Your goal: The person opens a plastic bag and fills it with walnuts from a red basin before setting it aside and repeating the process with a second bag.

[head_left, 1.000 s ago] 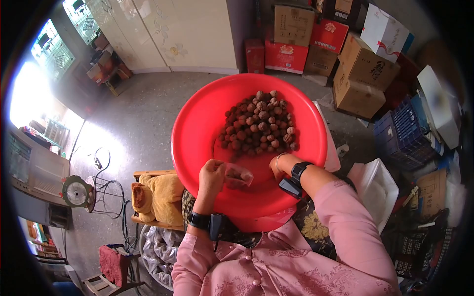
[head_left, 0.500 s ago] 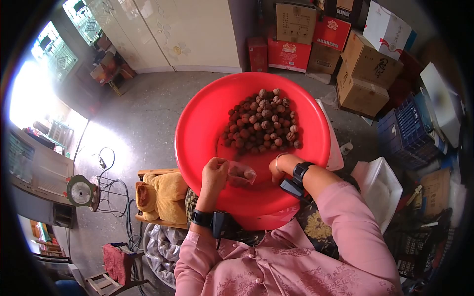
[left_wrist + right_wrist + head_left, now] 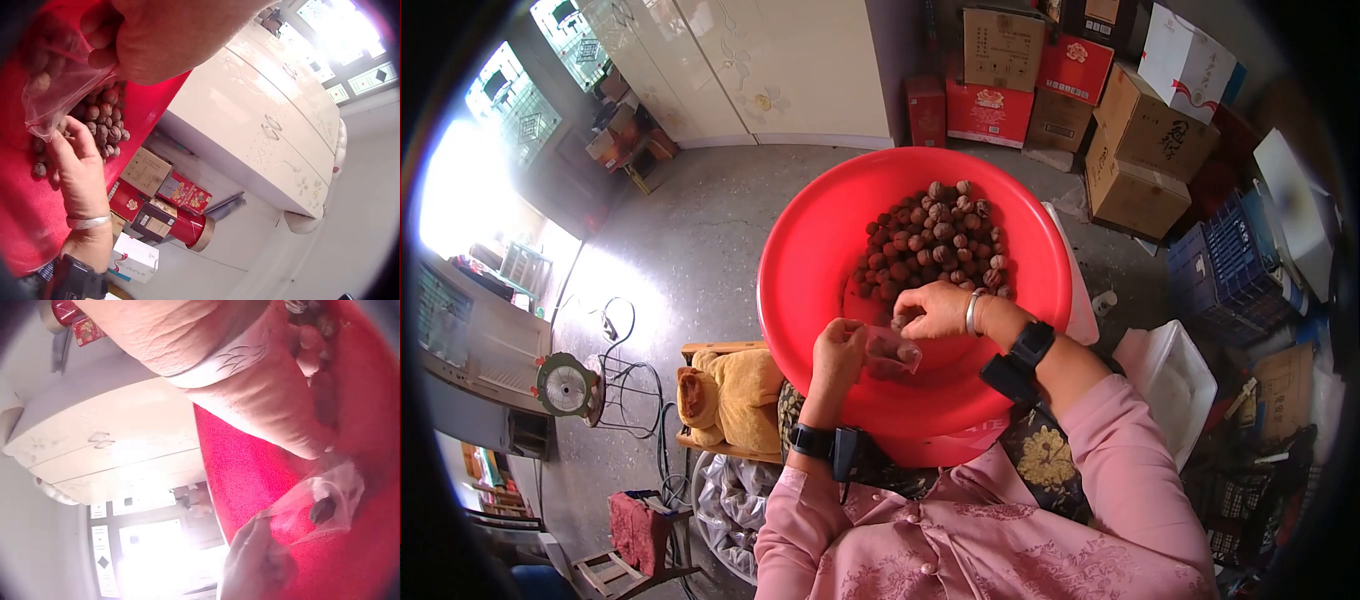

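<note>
A wide red plastic basin [image 3: 800, 250] sits in front of the person, with a heap of brown walnuts [image 3: 940, 232] at its far side. Over its near part, the left hand [image 3: 838, 358] pinches the top edge of a small clear plastic bag [image 3: 890, 360]. Inside the bag, a dark walnut [image 3: 323, 510] shows through the film. The right hand [image 3: 938, 307], wearing a silver bangle [image 3: 971, 312], is at the bag's mouth with fingers bent together around a walnut, partly hidden by the fingers. In the left wrist view, the right fingertips overlap the bag's edge.
Left of the basin is a chair with a yellow plush cover [image 3: 738, 400], above a tub of filled plastic bags [image 3: 735, 505]. A white foam box [image 3: 1170, 390] and a blue crate [image 3: 1225, 275] stand at right. Cardboard boxes [image 3: 1145, 150] are stacked behind.
The right hand has moved left and up from the basin's near right side to the bag's mouth. The left hand keeps hold of the bag in nearly the same place.
</note>
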Demonstrator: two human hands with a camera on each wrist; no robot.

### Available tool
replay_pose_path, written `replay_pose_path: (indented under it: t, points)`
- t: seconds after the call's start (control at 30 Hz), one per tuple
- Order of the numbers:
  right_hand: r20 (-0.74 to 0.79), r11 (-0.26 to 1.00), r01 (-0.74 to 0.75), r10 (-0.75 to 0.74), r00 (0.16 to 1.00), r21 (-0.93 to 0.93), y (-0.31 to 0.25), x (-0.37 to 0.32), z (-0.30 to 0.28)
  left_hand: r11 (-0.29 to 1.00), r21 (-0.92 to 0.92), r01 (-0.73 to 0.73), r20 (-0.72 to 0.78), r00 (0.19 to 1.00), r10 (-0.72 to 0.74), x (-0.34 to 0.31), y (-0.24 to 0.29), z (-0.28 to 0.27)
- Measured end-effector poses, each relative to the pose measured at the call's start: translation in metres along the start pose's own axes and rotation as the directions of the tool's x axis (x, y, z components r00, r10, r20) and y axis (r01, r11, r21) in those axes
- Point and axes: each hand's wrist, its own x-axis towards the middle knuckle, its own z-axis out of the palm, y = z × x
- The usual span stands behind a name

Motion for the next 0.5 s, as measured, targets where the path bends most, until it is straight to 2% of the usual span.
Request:
replay_pose_path:
  t: [0.03, 0.1, 0.13, 0.17, 0.23, 0.47, 0.5]
  points:
    - [0.0, 1.0, -0.001, 0.001, 1.0, 0.0, -0.006, 0.0, 0.003, 1.0, 0.0, 0.0, 0.0, 1.0, 0.0, 0.001, -0.001, 0.0]
    - [0.113, 0.971, -0.093, 0.069, 0.991, 0.221, -0.017, -0.001, 0.008, 1.0, 0.008, 0.021, 0.025, 0.999, -0.021, 0.002, -0.002, -0.001]
    - [0.048, 0.972, -0.033, 0.023, 0.999, 0.232, -0.02, -0.004, 0.01, 1.0, 0.009, 0.021, 0.026, 0.999, -0.022, 0.003, -0.003, -0.001]
    - [0.048, 0.972, -0.034, 0.023, 0.999, 0.233, -0.02, -0.003, 0.011, 1.0, 0.01, 0.017, 0.022, 1.0, -0.017, 0.003, -0.004, -0.001]
    - [-0.016, 0.994, -0.05, 0.052, 0.999, 0.092, -0.017, 0.001, 0.01, 1.0, 0.011, 0.012, 0.017, 1.0, -0.012, 0.004, -0.006, -0.001]
    - [-0.008, 0.985, -0.057, 0.059, 0.998, 0.163, -0.015, 0.002, 0.009, 1.0, -0.022, 0.021, 0.005, 1.0, -0.021, 0.001, 0.0, 0.0]
    - [0.003, 0.975, -0.055, 0.056, 0.998, 0.217, -0.016, 0.002, 0.011, 0.999, -0.024, 0.036, 0.009, 0.999, -0.036, 0.0, 0.001, 0.0]
